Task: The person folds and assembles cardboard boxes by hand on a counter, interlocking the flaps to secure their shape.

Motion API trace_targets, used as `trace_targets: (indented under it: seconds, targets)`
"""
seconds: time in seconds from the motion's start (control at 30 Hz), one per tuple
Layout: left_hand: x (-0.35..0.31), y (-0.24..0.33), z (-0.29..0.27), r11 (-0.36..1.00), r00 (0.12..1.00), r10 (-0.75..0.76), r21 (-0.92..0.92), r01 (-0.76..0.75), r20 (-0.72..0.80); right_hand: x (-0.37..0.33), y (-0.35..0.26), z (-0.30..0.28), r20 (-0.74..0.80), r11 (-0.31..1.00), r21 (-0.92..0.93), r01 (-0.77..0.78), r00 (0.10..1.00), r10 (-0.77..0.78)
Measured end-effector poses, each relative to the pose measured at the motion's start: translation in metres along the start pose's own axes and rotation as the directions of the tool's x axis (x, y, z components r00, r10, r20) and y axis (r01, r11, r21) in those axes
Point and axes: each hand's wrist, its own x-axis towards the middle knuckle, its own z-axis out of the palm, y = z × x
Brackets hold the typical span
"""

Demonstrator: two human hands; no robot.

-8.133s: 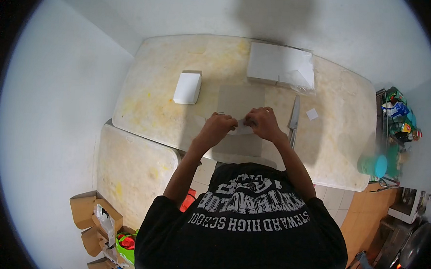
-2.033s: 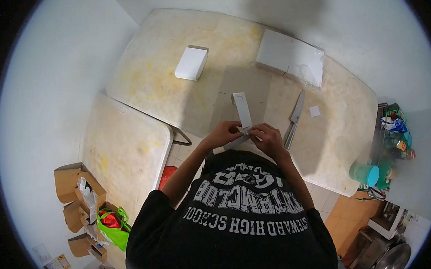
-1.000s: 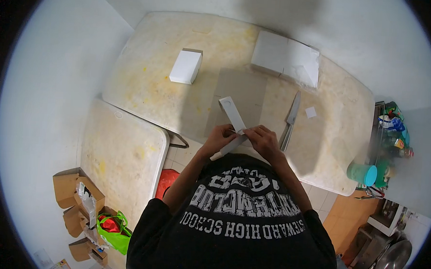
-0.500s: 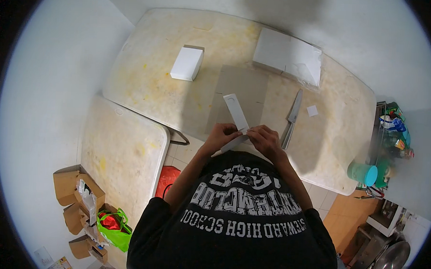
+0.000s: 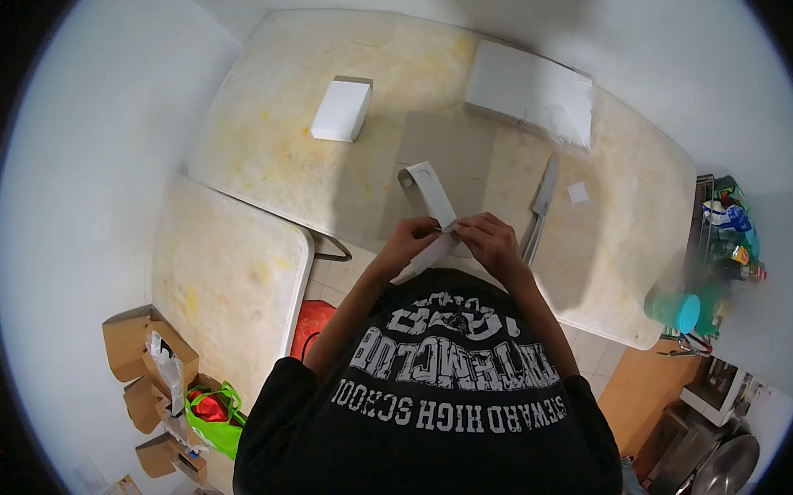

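Observation:
Near the front edge of the table, both my hands pinch a white cardboard carton [image 5: 434, 196], partly folded, with an end flap standing up at its far end. My left hand [image 5: 412, 242] grips its left side with fingers closed. Close beside it, my right hand [image 5: 496, 245] pinches the carton's right side near the middle. The nearer part of the carton slopes down toward my shirt, partly hidden by the hands. Beneath and beyond the carton lies a flat grey cardboard sheet [image 5: 450, 139]. A large knife [image 5: 541, 201] lies right of my right hand, beside a small white square [image 5: 578, 193].
A formed white box [image 5: 340, 110] stands farther left. At the back lies a stack of flat white cardboard [image 5: 519, 80] with clear plastic. A turquoise container [image 5: 677, 310] sits at the right edge. Left are a second table [image 5: 227, 267], open brown boxes [image 5: 149, 343] and a green bag [image 5: 216, 430].
The carton has turned slightly in my hands, and its far end flap now shows bent up. Both hands remain pinched on it, close together. The view has shifted a little.

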Motion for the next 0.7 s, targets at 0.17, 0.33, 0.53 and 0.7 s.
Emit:
trace_targets:
  seconds: [0.17, 0.33, 0.53, 0.7]
  targets:
    - [0.011, -0.004, -0.007, 1.0, 1.0, -0.009, 0.018, 0.009, 0.025, 0.005, 0.002, -0.001, -0.032, 0.999, -0.013, -0.047, 0.998, 0.047]
    - [0.022, -0.007, -0.019, 0.994, 0.988, -0.112, -0.008, 0.113, 0.108, 0.012, 0.002, -0.004, -0.042, 0.97, 0.15, -0.193, 0.979, 0.201]
    - [0.013, 0.025, -0.008, 0.995, 0.986, -0.014, 0.104, -0.003, 0.163, 0.011, -0.002, -0.008, -0.044, 0.98, 0.093, -0.175, 0.983, 0.18]
    - [0.009, 0.043, -0.01, 0.928, 0.957, -0.242, -0.25, 0.276, 0.159, 0.012, -0.014, -0.024, 0.116, 0.977, -0.068, -0.202, 0.971, 0.209]
